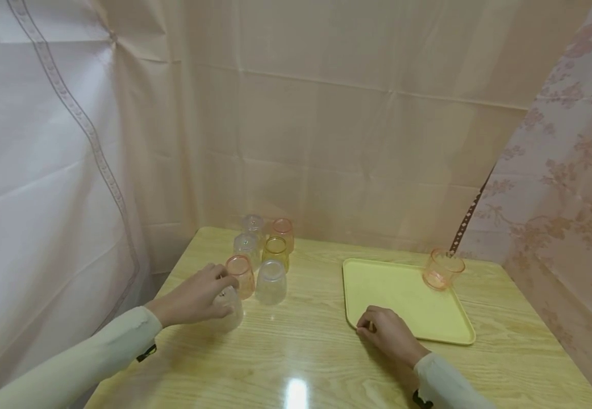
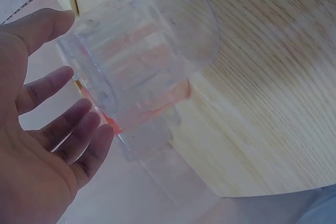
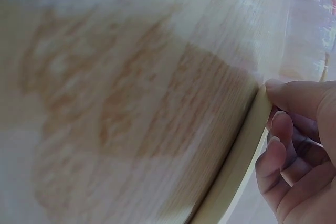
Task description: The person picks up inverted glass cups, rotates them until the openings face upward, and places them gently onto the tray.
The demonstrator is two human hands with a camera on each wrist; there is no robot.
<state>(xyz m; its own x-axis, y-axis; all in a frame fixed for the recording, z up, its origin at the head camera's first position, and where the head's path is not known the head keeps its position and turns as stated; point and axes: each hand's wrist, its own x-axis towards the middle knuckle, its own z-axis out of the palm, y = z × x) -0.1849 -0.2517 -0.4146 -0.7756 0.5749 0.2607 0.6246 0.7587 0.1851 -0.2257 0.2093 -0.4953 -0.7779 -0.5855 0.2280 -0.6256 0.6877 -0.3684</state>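
My left hand (image 1: 199,296) is at the nearest clear glass (image 1: 232,315), which stands mouth-down at the front of a cluster. In the left wrist view the fingers spread loosely beside the narrow end of that clear glass (image 2: 142,40), thumb on one side and the other fingers on the other, not curled round it. Just behind it is a pinkish-orange glass (image 1: 245,284). My right hand (image 1: 392,336) pinches the rim of a yellow tray (image 1: 388,289) at its near left corner. In the right wrist view the thumb presses the tray's edge (image 3: 231,177), other fingers curled below.
Behind and beside stand more upturned glasses: a frosted clear one (image 1: 271,287), an amber one (image 1: 276,258), a pink one (image 1: 284,233) and two other clear ones. An orange-tinted glass (image 1: 441,275) sits at the tray's far right corner. Cloth curtains (image 1: 326,142) surround the wooden table (image 1: 255,369).
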